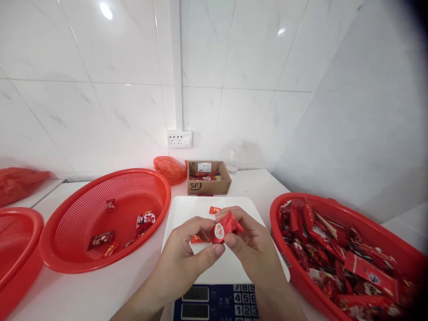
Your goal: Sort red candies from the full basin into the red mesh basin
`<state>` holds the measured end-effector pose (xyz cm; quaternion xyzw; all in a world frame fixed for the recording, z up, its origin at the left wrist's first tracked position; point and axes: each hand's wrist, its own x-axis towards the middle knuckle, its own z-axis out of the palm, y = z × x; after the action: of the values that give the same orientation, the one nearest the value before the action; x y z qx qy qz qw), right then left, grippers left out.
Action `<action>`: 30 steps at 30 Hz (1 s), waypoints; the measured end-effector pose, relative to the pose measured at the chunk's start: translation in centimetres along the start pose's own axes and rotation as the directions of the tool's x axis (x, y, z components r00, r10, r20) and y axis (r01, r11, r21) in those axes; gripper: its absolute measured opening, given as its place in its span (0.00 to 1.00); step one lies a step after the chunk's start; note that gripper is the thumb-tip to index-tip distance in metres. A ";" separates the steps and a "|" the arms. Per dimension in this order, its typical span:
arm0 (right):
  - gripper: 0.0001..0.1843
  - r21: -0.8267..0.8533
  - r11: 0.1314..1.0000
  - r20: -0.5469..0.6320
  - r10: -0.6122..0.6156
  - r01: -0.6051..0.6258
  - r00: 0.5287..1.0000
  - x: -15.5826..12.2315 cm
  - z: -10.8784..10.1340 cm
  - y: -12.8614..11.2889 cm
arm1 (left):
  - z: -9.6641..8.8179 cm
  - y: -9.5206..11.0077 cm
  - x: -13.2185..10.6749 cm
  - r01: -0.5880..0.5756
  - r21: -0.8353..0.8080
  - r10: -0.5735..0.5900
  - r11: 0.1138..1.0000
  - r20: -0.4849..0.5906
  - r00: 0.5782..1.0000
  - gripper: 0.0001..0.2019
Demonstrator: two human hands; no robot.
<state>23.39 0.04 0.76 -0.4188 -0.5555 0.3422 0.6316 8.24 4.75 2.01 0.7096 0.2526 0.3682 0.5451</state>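
A red wrapped candy (224,229) with a round cream label is held over the scale's white plate (230,267). My left hand (187,252) pinches its left side between thumb and fingers. On the candy's twisted right end, my right hand (254,243) has its thumb and fingers closed. Part of a small red packet (214,210) shows on the plate behind my fingers. Another red packet (197,239) is partly hidden by my left hand. Below the plate is the scale's blue keypad panel (224,301), its two displays dark.
At right, a red basket (279,209) is heaped with red-wrapped snacks. A red mesh basket (80,200) at left holds several packets; another red basket (20,218) stands beside it. Behind the scale are a cardboard box (209,186) with packets and a red plastic bag (170,169).
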 end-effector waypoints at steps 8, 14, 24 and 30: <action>0.16 -0.052 0.995 -0.056 -0.085 0.082 0.995 0.1 0.1 0.0 | 0.2 -0.1 -0.2 -0.010 0.021 0.011 1.000 -0.041 0.999 0.05; 0.20 -0.080 0.997 0.072 -0.002 0.008 0.997 -0.1 0.1 0.0 | 0.3 -0.4 -0.2 -0.028 0.026 0.030 0.999 -0.086 0.996 0.11; 0.11 -0.088 0.995 0.015 -0.055 0.056 0.998 0.0 0.2 0.0 | -0.3 -0.8 0.0 0.077 -0.148 -0.067 0.986 0.075 0.995 0.15; 0.19 -0.045 0.999 0.017 0.014 -0.013 1.000 -0.3 0.4 0.3 | -0.2 -1.0 0.4 0.074 -0.465 -0.072 0.882 0.023 0.997 0.10</action>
<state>22.93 -0.09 0.39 -0.4336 -0.5659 0.3375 0.6147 8.39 5.50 1.16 0.5489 0.1820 0.3957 0.7135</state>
